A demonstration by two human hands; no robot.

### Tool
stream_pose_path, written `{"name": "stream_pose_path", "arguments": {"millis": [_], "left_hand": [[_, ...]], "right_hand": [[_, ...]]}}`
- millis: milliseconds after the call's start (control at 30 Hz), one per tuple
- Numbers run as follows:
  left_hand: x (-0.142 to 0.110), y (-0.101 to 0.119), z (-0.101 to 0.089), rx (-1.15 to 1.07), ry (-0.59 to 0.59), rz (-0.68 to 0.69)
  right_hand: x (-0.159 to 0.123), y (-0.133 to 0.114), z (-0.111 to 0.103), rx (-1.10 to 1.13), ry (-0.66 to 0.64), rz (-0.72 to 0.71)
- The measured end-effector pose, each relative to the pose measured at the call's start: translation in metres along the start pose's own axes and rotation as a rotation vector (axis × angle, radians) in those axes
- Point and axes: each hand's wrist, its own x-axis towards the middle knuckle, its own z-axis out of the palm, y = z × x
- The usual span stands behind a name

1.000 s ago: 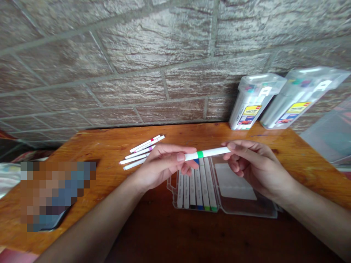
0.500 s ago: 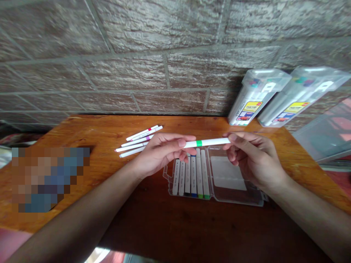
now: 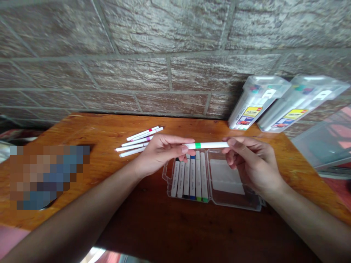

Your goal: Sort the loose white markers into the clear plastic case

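A white marker (image 3: 210, 145) with a green band spans the gap between my hands, held level above the table. My left hand (image 3: 161, 153) pinches its left end between thumb and fingers. The right end is gripped by my right hand (image 3: 252, 160), whose fingertips cover the tip. Below lies an open clear plastic case (image 3: 233, 204), its left half holding a row of white markers (image 3: 192, 179) with black, blue and green ends. My left fingers hide part of that row's top. Several loose white markers (image 3: 134, 142) lie just beyond my left wrist.
Two clear marker boxes (image 3: 249, 109) (image 3: 290, 113) with yellow labels stand at the back right against the stone-patterned wall (image 3: 164, 76). A pixelated object (image 3: 49, 175) lies on the wooden table (image 3: 90, 128) at left. A translucent panel (image 3: 329, 138) stands beyond the right edge.
Both hands keep hold of the marker, which has tilted slightly to nearly level. The view has shifted a little; the case and loose markers stay on the table.
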Motion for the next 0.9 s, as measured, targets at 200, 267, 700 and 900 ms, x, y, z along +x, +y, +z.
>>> {"name": "stream_pose_path", "arguments": {"millis": [200, 267, 700, 900], "left_hand": [[0.0020, -0.0028, -0.0002, 0.053, 0.057, -0.030], [0.0023, -0.0033, 0.0001, 0.071, 0.079, -0.043], [0.0045, -0.0060, 0.0031, 0.146, 0.181, -0.029], [0.0028, -0.0042, 0.0082, 0.162, 0.155, -0.014]], "right_hand": [[-0.0014, 0.0064, -0.0060, -0.096, -0.018, -0.092], [-0.0030, 0.0065, -0.0066, -0.122, -0.033, -0.102], [-0.0071, 0.0053, -0.0035, -0.207, -0.110, -0.140], [-0.0088, 0.0055, -0.0014, -0.385, -0.136, -0.187]]}}
